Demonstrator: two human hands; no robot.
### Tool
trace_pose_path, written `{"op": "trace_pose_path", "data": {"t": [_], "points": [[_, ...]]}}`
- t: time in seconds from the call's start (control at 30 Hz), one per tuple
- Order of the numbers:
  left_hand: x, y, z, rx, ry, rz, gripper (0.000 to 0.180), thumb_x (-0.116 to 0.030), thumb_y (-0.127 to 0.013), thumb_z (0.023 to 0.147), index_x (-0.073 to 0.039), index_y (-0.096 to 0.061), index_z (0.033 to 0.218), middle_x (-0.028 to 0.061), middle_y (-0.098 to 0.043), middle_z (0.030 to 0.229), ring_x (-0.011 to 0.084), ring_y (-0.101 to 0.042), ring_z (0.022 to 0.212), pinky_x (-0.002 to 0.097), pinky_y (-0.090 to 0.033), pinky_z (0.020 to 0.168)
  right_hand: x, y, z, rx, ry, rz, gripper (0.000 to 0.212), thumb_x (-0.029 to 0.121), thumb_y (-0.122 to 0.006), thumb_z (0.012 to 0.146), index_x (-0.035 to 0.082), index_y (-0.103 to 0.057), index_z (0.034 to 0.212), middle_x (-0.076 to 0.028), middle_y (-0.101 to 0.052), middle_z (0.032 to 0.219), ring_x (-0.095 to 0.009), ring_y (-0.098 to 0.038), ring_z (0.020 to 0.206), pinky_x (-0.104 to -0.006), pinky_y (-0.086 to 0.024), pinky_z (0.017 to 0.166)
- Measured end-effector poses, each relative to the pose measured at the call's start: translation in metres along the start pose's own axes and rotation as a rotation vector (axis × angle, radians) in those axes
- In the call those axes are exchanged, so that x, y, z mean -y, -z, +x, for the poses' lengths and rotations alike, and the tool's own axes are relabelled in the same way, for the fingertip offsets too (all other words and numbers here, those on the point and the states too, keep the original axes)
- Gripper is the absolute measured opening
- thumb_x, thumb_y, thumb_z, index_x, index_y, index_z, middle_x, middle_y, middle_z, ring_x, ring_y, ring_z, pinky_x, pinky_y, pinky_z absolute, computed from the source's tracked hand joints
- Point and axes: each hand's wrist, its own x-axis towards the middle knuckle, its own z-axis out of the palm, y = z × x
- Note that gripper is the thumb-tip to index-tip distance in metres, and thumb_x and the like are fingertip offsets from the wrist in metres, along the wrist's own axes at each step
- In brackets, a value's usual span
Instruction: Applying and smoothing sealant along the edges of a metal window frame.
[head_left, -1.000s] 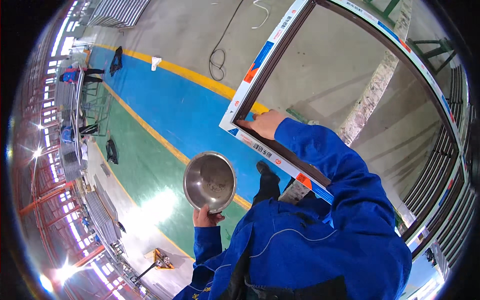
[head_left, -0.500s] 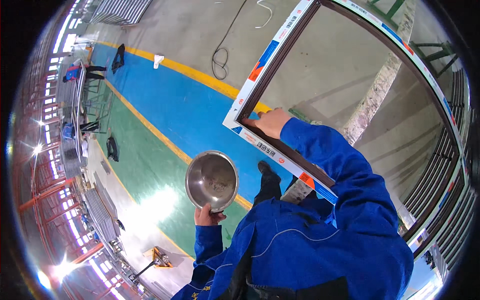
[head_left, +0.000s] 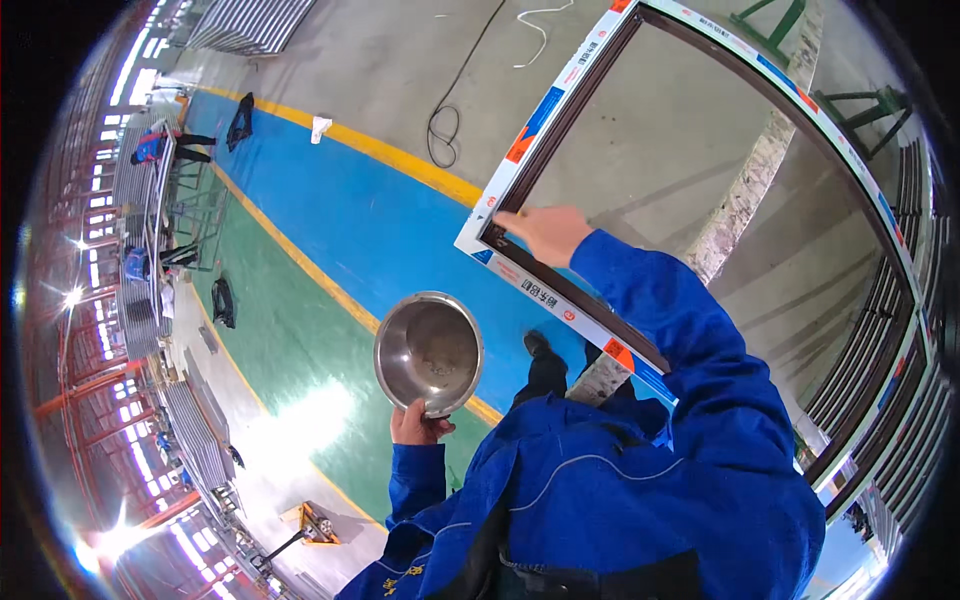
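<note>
A round steel bowl (head_left: 398, 345) is gripped at its near rim by my left hand (head_left: 418, 425), the thumb over the rim. Small bits, too small to name, lie scattered on its bottom. To the right lies a big window frame (head_left: 560, 130), dark brown inside and wrapped in printed white, blue and orange film. My right hand (head_left: 548, 234) reaches over its near bar to the near-left inner corner. The fingers are drawn together with their tips against the dark profile. Whether anything small is between them cannot be made out.
A white-splotched beam (head_left: 755, 180) runs beneath the frame, and green metal stands (head_left: 860, 110) are at the far right. A dark cable (head_left: 442, 135) and a white rag (head_left: 320, 129) lie on the floor. People work by racks at the far left. A pallet jack (head_left: 312, 525) stands lower left.
My right hand has moved slightly up along the corner, its fingertips now on the left bar's inner side. The bowl stays in my left hand, nearly in place.
</note>
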Motion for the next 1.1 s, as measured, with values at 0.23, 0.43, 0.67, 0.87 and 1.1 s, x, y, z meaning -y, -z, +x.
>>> {"op": "trace_pose_path", "data": {"t": [0.23, 0.43, 0.67, 0.87, 1.1], "points": [[-0.006, 0.009, 0.018, 0.102, -0.070, 0.044, 0.036, -0.013, -0.046, 0.086, 0.000, -0.043, 0.120, 0.0160, -0.062, 0.086, 0.0228, -0.062, 0.058, 0.0333, -0.054, 0.044, 0.071, 0.058, -0.045, -0.064, 0.117, 0.120, 0.054, 0.015, -0.047, 0.085, 0.029, -0.039, 0.136, -0.015, -0.061, 0.091, -0.035, -0.062, 0.076, -0.0449, -0.050, 0.064], [-0.021, 0.009, 0.026, 0.189, -0.174, 0.081, 0.030, -0.014, -0.047, 0.088, 0.000, -0.044, 0.115, 0.0165, -0.062, 0.083, 0.0233, -0.061, 0.052, 0.0321, -0.053, 0.044, 0.148, 0.056, -0.051, 0.404, 0.244, -0.135, 0.070, 0.007, -0.051, 0.072, 0.024, -0.038, 0.139, -0.015, -0.064, 0.079, -0.035, -0.062, 0.073, -0.0472, -0.048, 0.060], [-0.026, 0.008, 0.034, 0.399, -0.316, 0.078, 0.027, -0.011, -0.045, 0.090, -0.001, -0.042, 0.115, 0.0149, -0.063, 0.083, 0.0208, -0.061, 0.052, 0.0307, -0.052, 0.043, 0.160, 0.022, -0.046, 0.330, 0.130, -0.368, 0.058, 0.010, -0.055, 0.074, 0.022, -0.049, 0.130, -0.014, -0.064, 0.079, -0.034, -0.064, 0.074, -0.0468, -0.049, 0.060], [-0.033, 0.004, 0.041, 0.529, -0.257, 0.056, 0.036, -0.006, -0.044, 0.086, -0.001, -0.041, 0.121, 0.0172, -0.062, 0.088, 0.0237, -0.062, 0.053, 0.0319, -0.052, 0.041, 0.167, 0.046, -0.074, 0.269, 0.019, -0.274, 0.060, 0.015, -0.055, 0.075, 0.023, -0.045, 0.133, -0.015, -0.065, 0.085, -0.034, -0.064, 0.075, -0.0460, -0.051, 0.062], [-0.037, -0.015, 0.036, 0.524, -0.212, 0.061, 0.035, -0.008, -0.044, 0.087, -0.002, -0.042, 0.122, 0.0164, -0.063, 0.089, 0.0238, -0.063, 0.055, 0.0325, -0.054, 0.043, 0.078, 0.132, -0.096, 0.050, -0.115, 0.030, 0.080, 0.026, -0.059, 0.075, 0.014, -0.022, 0.144, -0.025, -0.062, 0.101, -0.040, -0.062, 0.086, -0.0463, -0.049, 0.078]]}}
